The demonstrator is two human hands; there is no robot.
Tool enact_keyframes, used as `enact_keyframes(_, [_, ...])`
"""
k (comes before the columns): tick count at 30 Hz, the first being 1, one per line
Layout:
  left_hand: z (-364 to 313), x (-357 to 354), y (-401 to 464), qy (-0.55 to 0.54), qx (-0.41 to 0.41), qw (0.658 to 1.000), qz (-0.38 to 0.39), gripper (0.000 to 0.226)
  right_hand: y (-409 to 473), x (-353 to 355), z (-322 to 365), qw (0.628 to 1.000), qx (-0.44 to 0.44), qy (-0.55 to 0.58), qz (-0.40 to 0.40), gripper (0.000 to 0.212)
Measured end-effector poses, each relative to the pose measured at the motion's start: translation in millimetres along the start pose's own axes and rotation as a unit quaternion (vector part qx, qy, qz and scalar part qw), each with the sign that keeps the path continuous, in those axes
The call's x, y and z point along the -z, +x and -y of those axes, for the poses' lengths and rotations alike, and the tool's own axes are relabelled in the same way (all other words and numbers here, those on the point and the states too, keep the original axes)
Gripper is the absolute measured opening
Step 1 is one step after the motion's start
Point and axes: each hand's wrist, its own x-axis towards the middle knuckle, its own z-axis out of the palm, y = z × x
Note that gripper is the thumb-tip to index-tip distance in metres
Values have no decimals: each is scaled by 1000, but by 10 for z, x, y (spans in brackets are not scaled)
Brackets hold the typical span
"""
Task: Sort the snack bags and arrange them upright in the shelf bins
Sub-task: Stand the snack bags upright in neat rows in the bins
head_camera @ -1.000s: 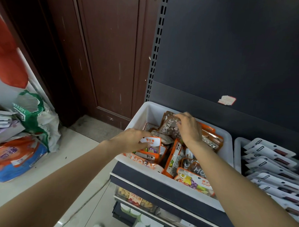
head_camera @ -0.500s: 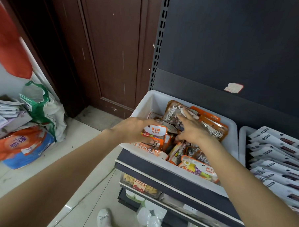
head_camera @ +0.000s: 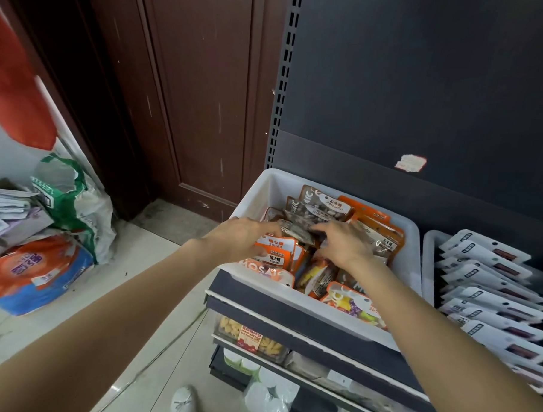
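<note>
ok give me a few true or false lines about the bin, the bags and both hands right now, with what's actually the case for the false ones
1. Both hands are inside the left white bin. True: the left hand and right hand both reach among the snack bags.
2. The white packs in the right bin lie in a jumbled heap. False: they sit in a neat overlapping row.
3. The left hand touches the orange SUGAR bags. True.
4. The brown STONE CANDY bags sit at the front of the bin. False: they stand toward the back.
5. The left bin holds only one kind of bag. False: brown, orange and colourful-candy bags are mixed.
</note>
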Motion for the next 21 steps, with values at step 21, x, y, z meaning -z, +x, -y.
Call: enact_keyframes(21, [-82, 34, 127, -13, 69, 991, -115, 49, 384, -33, 3, 976, -82, 80, -187, 15])
